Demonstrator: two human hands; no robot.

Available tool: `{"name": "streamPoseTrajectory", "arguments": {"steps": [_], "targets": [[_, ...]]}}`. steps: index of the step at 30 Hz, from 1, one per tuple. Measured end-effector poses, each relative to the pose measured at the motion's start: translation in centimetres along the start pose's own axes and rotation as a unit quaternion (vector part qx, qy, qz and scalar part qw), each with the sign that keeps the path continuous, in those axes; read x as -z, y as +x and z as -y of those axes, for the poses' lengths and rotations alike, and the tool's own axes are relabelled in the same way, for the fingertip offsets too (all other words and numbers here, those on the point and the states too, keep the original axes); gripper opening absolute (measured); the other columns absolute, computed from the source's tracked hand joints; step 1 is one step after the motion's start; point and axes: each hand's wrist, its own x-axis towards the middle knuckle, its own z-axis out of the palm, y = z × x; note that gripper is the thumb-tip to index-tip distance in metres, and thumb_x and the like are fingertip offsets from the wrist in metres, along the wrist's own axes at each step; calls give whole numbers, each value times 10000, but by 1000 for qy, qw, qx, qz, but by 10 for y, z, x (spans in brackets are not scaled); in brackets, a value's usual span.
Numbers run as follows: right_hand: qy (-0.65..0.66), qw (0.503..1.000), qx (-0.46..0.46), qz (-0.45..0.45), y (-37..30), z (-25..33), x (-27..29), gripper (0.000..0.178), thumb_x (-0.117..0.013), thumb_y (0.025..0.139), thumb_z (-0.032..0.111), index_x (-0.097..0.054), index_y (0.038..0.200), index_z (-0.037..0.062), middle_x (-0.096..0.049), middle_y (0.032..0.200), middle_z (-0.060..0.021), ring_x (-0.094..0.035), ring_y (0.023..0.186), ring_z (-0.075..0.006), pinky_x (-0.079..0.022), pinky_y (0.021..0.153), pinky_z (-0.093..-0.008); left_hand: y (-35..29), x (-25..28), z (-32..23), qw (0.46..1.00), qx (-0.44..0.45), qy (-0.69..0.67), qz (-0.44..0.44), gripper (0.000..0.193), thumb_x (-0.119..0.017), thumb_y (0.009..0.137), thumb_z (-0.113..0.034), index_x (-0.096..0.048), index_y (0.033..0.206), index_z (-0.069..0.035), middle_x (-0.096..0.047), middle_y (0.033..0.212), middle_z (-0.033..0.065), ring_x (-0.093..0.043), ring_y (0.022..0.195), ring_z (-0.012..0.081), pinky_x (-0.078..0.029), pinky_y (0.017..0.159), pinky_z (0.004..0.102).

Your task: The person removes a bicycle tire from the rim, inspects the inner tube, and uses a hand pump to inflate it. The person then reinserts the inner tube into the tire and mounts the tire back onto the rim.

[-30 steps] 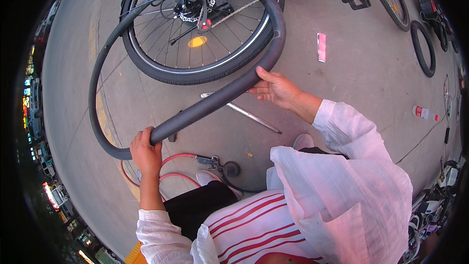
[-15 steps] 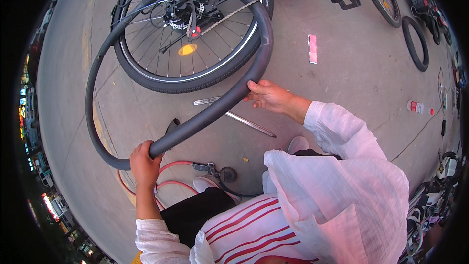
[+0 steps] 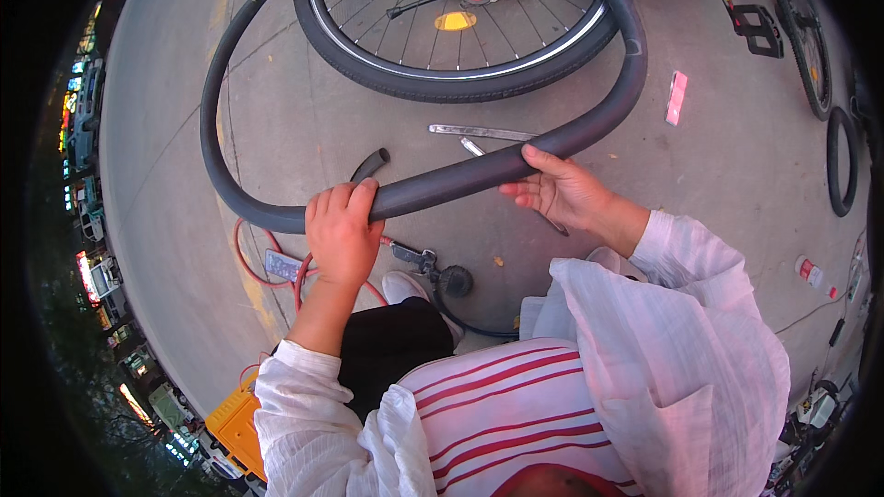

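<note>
A plump black inner tube (image 3: 451,182) forms a big loop in front of me, its far side reaching over the bicycle wheel (image 3: 460,85). My left hand (image 3: 343,232) is wrapped over its near side at the left, fingers closed on it. Farther right along the same stretch, my right hand (image 3: 578,195) holds the tube from below, thumb on top and fingers curled underneath. A short, open-ended black tube piece (image 3: 371,164) shows just beyond my left hand. Metal bars (image 3: 483,132) lie on the ground behind the tube, partly covered by it.
On the ground near my feet lie a red hose (image 3: 241,253) and an inflator with a round gauge (image 3: 455,281). A yellow case (image 3: 238,428) stands at lower left. Rightward are a pink packet (image 3: 677,98), a bottle (image 3: 810,273), a black tyre (image 3: 841,161) and another bicycle (image 3: 799,37).
The near stretch of the tube has become more level, with both hands still on it. My view has shifted, so the wheel sits higher and farther right, and the yellow case shows more.
</note>
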Motion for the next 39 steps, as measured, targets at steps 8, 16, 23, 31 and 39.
{"name": "streamPoseTrajectory", "arguments": {"steps": [8, 16, 23, 31, 39], "targets": [[-65, 982, 72, 164, -1, 12, 35, 424, -654, 933, 221, -536, 1296, 37, -638, 1172, -82, -606, 1037, -174, -490, 904, -317, 9, 33, 69, 945, 36, -133, 298, 472, -821, 649, -195, -672, 1086, -93, -673, 899, 97, -620, 908, 301, -446, 849, 384], [-73, 978, 95, 173, 0, 18, 37, 521, -681, 912, 250, -496, 1357, 52, -617, 1213, -61, -575, 1081, -156, -471, 938, -328, 14, 33, 59, 997, 16, -36, 71, 362, -828, 615, -130, -692, 950, -110, -647, 886, 47, -605, 892, 254, -409, 826, 375], [-53, 975, 91, 193, 5, 16, 43, 524, -621, 951, 294, -458, 1387, 55, -615, 1251, -66, -582, 1134, -180, -464, 944, -332, 13, 35, 57, 999, -9, -34, 1, 370, -823, 617, -119, -682, 958, -105, -645, 898, 42, -605, 904, 252, -408, 824, 374], [-46, 972, 141, 181, -12, 44, 73, 518, -622, 948, 250, -445, 1381, 30, -599, 1267, -107, -581, 1176, -223, -452, 1014, -376, 13, 52, 70, 977, 21, -71, 199, 396, -829, 602, -158, -685, 969, -120, -664, 918, 49, -604, 950, 252, -399, 893, 378], [-89, 970, 197, 111, -49, 68, 114, 540, -714, 881, 194, -474, 1333, 22, -592, 1242, -96, -589, 1147, -224, -463, 1011, -371, 6, 61, 108, 991, 18, 82, 106, 377, -763, 627, -56, -676, 983, -141, -652, 1011, 19, -586, 1037, 233, -402, 921, 392]]}}
